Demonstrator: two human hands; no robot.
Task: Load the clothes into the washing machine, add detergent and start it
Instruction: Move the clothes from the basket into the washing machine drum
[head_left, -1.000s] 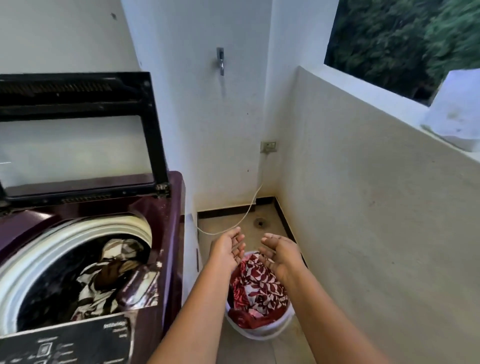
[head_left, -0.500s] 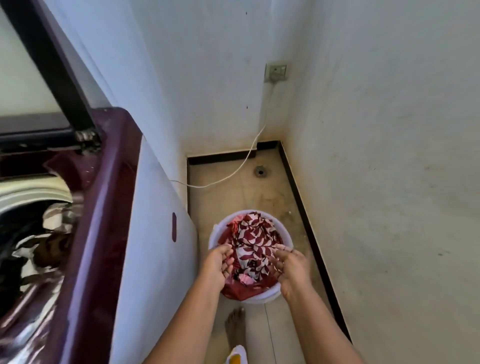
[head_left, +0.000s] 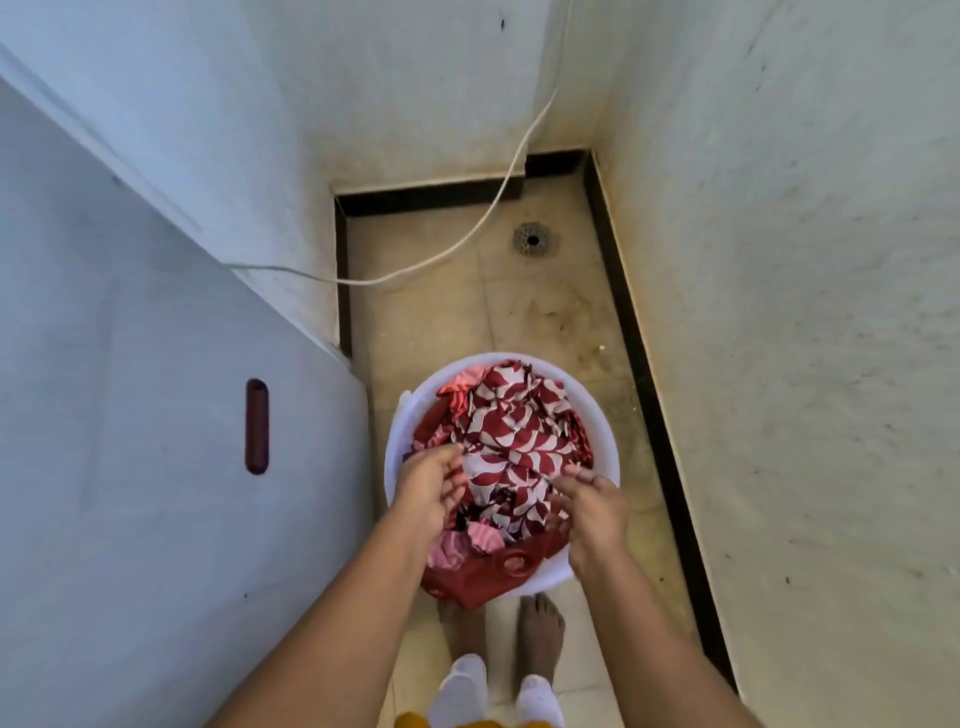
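Two bare feet stand on the beige tiled floor at the bottom centre of the frame, with white trouser cuffs just below them. Both forearms reach up from the lower edge to a white tub sitting on the floor right in front of the toes.

The left grip is at the tub's left side. Its thumb lies over the patterned cloth, its fingers are curled in under the edge, and it holds the fabric. The right grip is at the tub's right side, fingers bent down into the same red-and-white cloth and closed on it.

The tub is full of clothes. A dark red cloth with ring eyelets hangs over the near rim, a pink striped piece sits between the wrists, and the patterned cloth is heaped on top.

The white side panel of the washing machine fills the left of the frame, with a dark red recessed handle. Its opening is out of view.

Above the tub, a white cable runs from behind the machine across the floor and up the back wall. A round floor drain sits right of the cable, near the corner. A black skirting edges the floor along the white walls.
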